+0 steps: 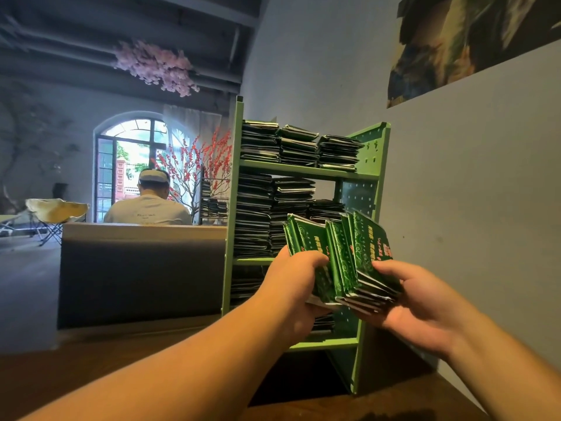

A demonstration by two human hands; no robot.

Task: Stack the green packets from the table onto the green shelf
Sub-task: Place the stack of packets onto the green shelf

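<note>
The green shelf (306,170) stands on the wooden bench (151,369), against the grey wall. Three stacks of green packets (299,145) lie on its top board, taller stacks on the board below.

Both hands hold a fanned bundle of green packets (343,256) upright in front of the green shelf (368,177). The left hand (291,287) grips the bundle's left side, and the right hand (422,302) holds its right side, fingers (391,267) curled over the edge. Stacks of packets (299,145) fill the shelf's tiers. The shelf stands on a wooden table (91,375) against a grey wall (470,192).
</note>
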